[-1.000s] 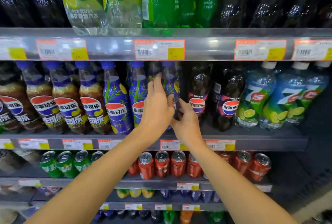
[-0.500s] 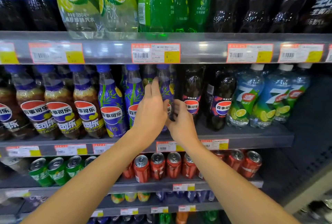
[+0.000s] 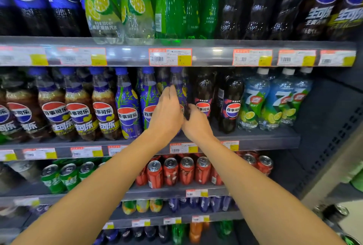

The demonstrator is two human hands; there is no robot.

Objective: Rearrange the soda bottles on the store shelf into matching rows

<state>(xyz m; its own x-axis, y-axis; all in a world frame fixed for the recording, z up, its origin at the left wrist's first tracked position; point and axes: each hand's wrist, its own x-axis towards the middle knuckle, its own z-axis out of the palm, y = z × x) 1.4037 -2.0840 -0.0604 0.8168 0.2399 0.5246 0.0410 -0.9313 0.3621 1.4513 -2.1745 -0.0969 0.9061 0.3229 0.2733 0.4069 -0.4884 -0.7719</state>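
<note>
Purple bamboo-label bottle (image 3: 179, 91) clasped between left hand (image 3: 167, 113) and right hand (image 3: 196, 124), fingers pressed to sides, likely steadying it to align with matching row

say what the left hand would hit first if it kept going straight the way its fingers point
Probably the purple bottle. The left hand has its fingers aimed up and into the shelf, with that bottle's neck right beyond them. Depth is unclear, so it may already be touching.

Left of the hands stand two purple bamboo-label Pepsi bottles (image 3: 128, 105). Right of the hands stand two black Pepsi bottles (image 3: 229, 101) and three 7-Up bottles (image 3: 253, 101). Below the hands sit four red cans (image 3: 170, 171) in front.
</note>
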